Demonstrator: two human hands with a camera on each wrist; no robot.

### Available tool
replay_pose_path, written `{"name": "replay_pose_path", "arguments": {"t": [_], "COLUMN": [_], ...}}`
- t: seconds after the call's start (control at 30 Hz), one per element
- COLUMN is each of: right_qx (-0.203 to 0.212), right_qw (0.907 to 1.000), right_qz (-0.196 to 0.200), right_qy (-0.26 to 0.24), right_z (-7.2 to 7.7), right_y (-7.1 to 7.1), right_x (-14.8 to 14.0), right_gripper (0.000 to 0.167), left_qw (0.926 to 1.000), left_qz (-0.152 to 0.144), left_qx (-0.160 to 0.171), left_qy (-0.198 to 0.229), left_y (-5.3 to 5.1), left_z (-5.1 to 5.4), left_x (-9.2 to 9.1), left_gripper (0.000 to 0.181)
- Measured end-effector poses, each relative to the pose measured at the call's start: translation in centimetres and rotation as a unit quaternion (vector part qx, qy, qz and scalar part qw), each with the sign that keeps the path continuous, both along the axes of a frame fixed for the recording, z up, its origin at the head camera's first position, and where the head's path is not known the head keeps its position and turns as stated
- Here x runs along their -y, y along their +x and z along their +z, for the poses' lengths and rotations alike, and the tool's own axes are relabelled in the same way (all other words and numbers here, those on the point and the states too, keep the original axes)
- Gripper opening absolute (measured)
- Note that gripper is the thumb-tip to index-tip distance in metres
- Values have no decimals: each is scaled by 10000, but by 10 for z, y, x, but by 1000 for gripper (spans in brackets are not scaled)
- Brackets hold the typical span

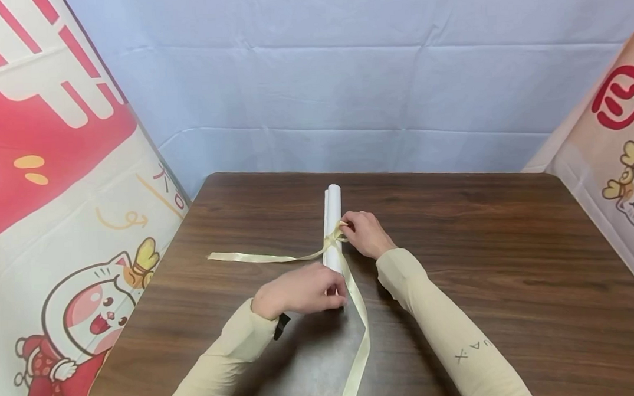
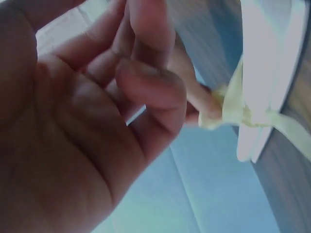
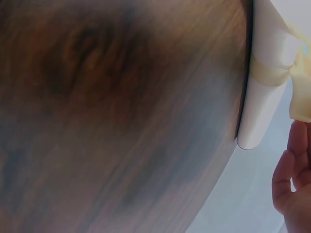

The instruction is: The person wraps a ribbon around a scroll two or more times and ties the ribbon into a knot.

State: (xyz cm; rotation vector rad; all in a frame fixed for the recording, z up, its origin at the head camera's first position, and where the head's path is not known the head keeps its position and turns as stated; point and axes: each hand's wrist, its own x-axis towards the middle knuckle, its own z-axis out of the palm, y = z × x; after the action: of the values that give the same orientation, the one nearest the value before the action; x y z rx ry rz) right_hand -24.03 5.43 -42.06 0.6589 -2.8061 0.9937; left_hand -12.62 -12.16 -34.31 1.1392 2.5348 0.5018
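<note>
Two white paper rolls lie side by side on the table, pointing away from me. A pale yellow ribbon wraps around them, with a knot and a small loop at their middle. One tail stretches left over the table and the other trails towards me. At the loop, my right hand pinches the ribbon between thumb and fingers. My left hand hovers over the near end of the rolls, its fingers loosely bent. Nothing shows in that palm in the left wrist view.
The dark wood table extends on both sides of the rolls. Behind it hangs a pale blue cloth. Printed cartoon banners stand at the left and right.
</note>
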Motion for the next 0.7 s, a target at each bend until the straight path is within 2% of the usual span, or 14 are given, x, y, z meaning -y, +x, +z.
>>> {"name": "replay_pose_path", "arguments": {"t": [0.17, 0.27, 0.37, 0.5, 0.7], "right_qx": [-53, -96, -106, -151, -496], "right_qw": [10000, 9999, 9998, 9995, 9979], "right_qz": [-21, 9, 65, 154, 325], "right_qy": [52, 87, 141, 225, 266], "right_z": [0, -1, 0, 2, 5], "right_y": [-1, -1, -1, 1, 3], "right_x": [0, 0, 0, 0, 2], "right_gripper": [9, 9, 9, 10, 7], "left_qw": [9958, 9869, 9784, 9716, 9586], "left_qz": [833, 1526, 1957, 2246, 2498], "left_qx": [-265, -345, -440, -487, -954], "left_qy": [273, 389, 495, 559, 977], "left_y": [-17, -29, -44, -62, -84], "left_z": [-5, -13, -22, -34, -50], "left_x": [11, 14, 16, 14, 5], "left_gripper": [10, 9, 13, 26, 32]}}
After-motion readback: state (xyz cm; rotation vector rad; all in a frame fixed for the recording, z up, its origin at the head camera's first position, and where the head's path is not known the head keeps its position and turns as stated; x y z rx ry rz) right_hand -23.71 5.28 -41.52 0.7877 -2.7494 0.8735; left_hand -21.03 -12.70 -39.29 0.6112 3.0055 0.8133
